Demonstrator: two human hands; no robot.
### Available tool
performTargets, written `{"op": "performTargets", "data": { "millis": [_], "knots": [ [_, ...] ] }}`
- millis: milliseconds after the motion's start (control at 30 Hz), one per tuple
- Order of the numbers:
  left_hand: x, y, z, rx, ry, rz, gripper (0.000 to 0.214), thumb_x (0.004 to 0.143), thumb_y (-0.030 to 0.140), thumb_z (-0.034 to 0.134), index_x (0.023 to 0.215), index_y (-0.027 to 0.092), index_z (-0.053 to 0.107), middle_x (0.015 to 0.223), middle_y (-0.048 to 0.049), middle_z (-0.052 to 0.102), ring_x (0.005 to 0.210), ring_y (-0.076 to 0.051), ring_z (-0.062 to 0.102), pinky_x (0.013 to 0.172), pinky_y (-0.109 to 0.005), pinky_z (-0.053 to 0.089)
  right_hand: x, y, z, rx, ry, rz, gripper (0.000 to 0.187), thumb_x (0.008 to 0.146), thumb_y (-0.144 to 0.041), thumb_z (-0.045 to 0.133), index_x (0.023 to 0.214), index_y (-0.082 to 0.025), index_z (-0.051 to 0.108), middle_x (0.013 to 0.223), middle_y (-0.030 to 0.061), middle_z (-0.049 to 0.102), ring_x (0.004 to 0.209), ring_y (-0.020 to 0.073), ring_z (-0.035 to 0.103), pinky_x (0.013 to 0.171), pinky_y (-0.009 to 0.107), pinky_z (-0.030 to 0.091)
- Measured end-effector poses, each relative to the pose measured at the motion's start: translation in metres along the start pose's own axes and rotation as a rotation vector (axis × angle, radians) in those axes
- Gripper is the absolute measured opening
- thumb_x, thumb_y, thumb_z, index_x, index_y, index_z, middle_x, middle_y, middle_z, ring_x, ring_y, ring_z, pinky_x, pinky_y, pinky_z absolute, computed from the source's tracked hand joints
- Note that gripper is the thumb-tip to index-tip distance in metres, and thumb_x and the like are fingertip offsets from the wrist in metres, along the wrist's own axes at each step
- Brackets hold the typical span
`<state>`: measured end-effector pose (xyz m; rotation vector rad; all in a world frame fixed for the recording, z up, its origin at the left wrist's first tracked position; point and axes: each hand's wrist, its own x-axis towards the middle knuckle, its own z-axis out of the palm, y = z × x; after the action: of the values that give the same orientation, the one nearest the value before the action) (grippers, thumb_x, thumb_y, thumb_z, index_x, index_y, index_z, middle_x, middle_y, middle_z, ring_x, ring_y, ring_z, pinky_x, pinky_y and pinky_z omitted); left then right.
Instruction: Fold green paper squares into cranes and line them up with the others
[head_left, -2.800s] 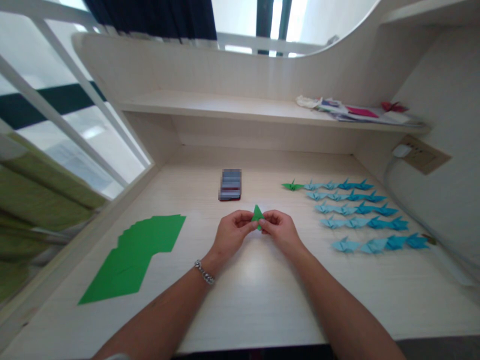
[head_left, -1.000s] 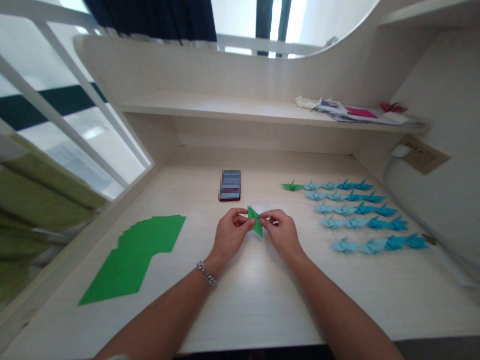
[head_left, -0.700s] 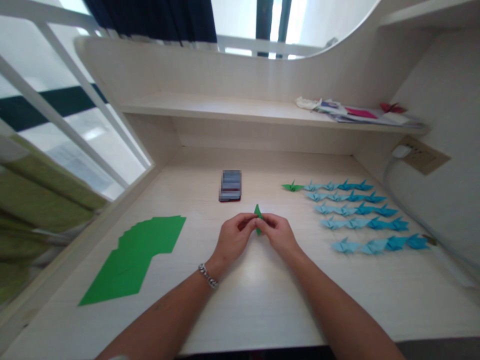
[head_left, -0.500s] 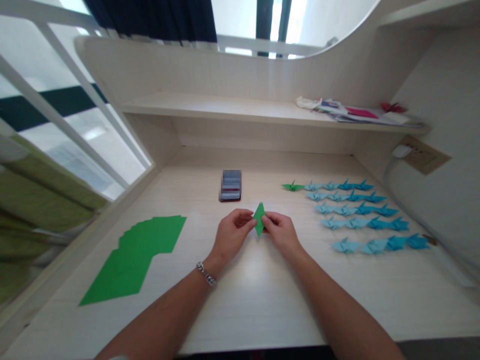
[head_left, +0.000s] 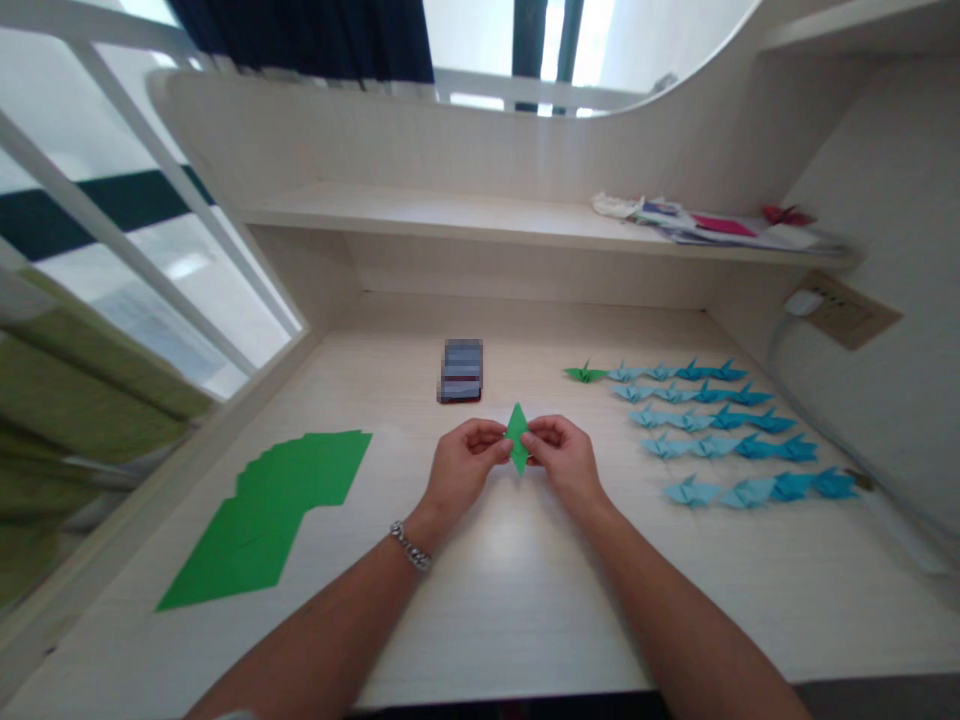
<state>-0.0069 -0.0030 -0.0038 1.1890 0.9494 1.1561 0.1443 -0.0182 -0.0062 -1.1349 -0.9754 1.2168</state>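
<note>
A small piece of green origami paper (head_left: 517, 430), folded into a narrow diamond, stands upright between my hands above the desk. My left hand (head_left: 466, 465) pinches its left edge between thumb and fingers. On the opposite edge, my right hand (head_left: 562, 460) grips it with the thumb lying across the front. The fingers behind the paper are partly hidden. To the right sit rows of blue paper cranes (head_left: 712, 420), light and darker, with one green paper crane (head_left: 586, 373) at the left end of the farthest row.
Overlapping green paper sheets (head_left: 270, 500) lie fanned out on the left of the desk (head_left: 480, 640). A phone (head_left: 461, 372) with a blurred screen rests beyond my hands. Papers (head_left: 720, 225) are piled on the shelf (head_left: 450, 215). A white cable (head_left: 787, 370) runs down the right wall.
The folded green paper has tilted slightly, its top tip shifting a little to the left. Both hands keep their hold and have barely moved.
</note>
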Motion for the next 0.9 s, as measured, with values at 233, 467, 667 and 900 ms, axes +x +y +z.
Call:
{"op": "performTargets", "data": {
  "millis": [233,467,667,900],
  "knots": [
    [-0.0010,0.0022,0.0010,-0.004,0.001,0.002,0.030,0.063,0.025,0.076,0.088,0.012,0.063,0.081,-0.0066,0.070,0.072,-0.017,0.067,0.068,-0.031,0.056,-0.0007,0.0003,0.0002,0.036,-0.004,0.002,0.035,0.061,-0.031,0.075,0.089,-0.019,0.058,0.073,0.0007,0.066,0.064,0.0155,0.064,0.056,0.028,0.053],
    [-0.0007,0.0010,0.0009,-0.005,-0.002,0.004,0.029,0.065,0.023,0.075,0.089,0.013,0.063,0.081,-0.0063,0.070,0.072,-0.017,0.067,0.068,-0.031,0.056,-0.0015,-0.0018,0.0002,0.012,0.002,-0.020,0.033,0.062,-0.030,0.075,0.089,-0.019,0.059,0.079,0.0027,0.069,0.065,0.0161,0.065,0.054,0.027,0.053],
    [-0.0002,0.0010,0.0005,-0.008,0.001,0.009,0.030,0.063,0.023,0.076,0.088,0.012,0.064,0.081,-0.0065,0.071,0.071,-0.017,0.067,0.068,-0.032,0.056,-0.0026,-0.0034,0.0008,0.007,0.007,-0.028,0.034,0.062,-0.032,0.075,0.089,-0.019,0.060,0.080,0.0030,0.069,0.067,0.0164,0.065,0.054,0.026,0.053],
    [-0.0005,0.0019,0.0015,-0.013,0.015,0.000,0.030,0.061,0.021,0.077,0.087,0.012,0.064,0.078,-0.0056,0.071,0.069,-0.017,0.067,0.068,-0.032,0.056,-0.0024,-0.0026,0.0005,-0.011,0.011,-0.042,0.035,0.061,-0.032,0.075,0.090,-0.019,0.061,0.080,0.0025,0.068,0.066,0.0158,0.064,0.053,0.026,0.052]
  ]
}}
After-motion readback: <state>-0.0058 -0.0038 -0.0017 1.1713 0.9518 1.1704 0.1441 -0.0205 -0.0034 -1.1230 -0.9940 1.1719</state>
